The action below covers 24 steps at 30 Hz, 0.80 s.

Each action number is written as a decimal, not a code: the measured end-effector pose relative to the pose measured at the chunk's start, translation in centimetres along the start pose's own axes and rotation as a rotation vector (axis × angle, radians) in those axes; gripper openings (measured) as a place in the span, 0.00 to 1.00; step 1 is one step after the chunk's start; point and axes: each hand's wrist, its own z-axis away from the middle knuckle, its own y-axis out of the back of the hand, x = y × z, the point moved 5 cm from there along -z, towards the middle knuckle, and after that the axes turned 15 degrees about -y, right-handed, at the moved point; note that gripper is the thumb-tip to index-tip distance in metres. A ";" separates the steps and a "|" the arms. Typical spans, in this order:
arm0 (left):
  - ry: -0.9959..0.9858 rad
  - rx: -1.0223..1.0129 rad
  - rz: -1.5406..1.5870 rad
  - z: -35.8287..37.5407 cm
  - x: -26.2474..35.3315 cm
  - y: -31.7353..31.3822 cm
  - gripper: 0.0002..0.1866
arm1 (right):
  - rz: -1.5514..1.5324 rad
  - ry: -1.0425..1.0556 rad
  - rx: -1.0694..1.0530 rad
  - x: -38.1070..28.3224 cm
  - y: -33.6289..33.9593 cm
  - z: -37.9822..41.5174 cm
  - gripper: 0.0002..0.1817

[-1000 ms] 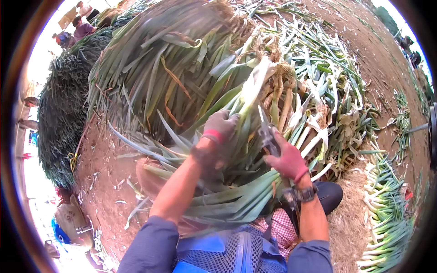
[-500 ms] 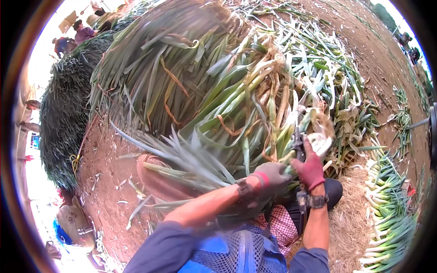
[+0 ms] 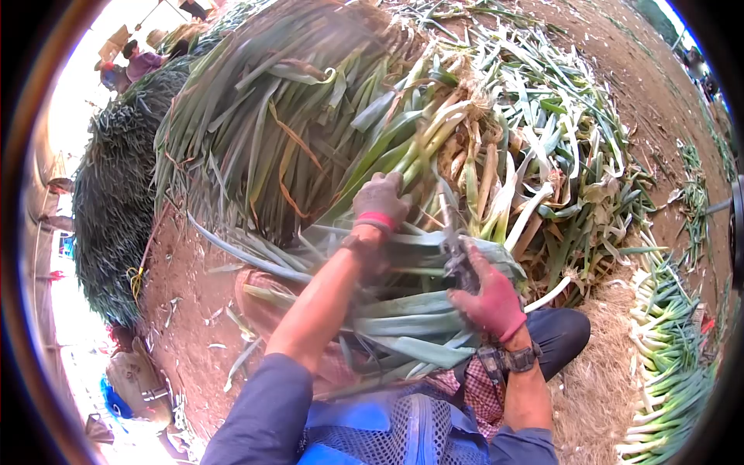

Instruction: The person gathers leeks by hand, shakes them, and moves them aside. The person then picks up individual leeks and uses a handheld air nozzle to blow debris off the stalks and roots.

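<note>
My left hand (image 3: 381, 203), in a grey glove with a pink cuff, is at the leaves of the large green onion pile (image 3: 310, 124). Its fingers look curled, but what they hold is hidden. My right hand (image 3: 494, 302), in a red glove, grips a dark tool (image 3: 457, 260) with a thin nozzle pointing up. Loose green onion leaves (image 3: 411, 306) lie across my lap, below and between both hands. Just beyond the tool, white stalks (image 3: 531, 213) stick out of a heap of stripped leaves (image 3: 573, 163).
Trimmed green onions (image 3: 655, 364) lie in a row at the right, beside a mat of cut roots (image 3: 597, 372). Another dark green pile (image 3: 116, 201) stands at the left. People (image 3: 141, 63) are at the upper left, and another person (image 3: 138, 380) is at the lower left.
My left hand has moved up and left, away from my right hand, to the pile's leaves. My right hand has shifted left and slightly down with the tool. Leaves now spread across my lap.
</note>
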 end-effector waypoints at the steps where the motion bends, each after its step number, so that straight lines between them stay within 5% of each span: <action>1: 0.001 -0.002 0.001 -0.1 -0.7 -0.2 0.24 | -0.046 0.093 -0.062 -0.9 -0.1 0.4 0.52; 3: 0.118 0.233 0.164 -0.4 -2.6 0.4 0.25 | 0.000 0.030 -0.077 -1.3 0.1 0.0 0.52; 5: 0.192 0.218 0.147 -1.4 -4.0 0.6 0.26 | 0.031 -0.084 0.042 -0.9 0.9 -1.1 0.52; 9: 0.130 0.011 0.216 -2.6 -4.5 -0.2 0.25 | 0.028 0.157 -0.032 -3.0 -0.1 -1.8 0.52; 24: 0.122 -0.246 0.213 -3.8 -4.1 0.0 0.33 | 0.209 -0.249 0.165 -4.8 3.1 -16.6 0.52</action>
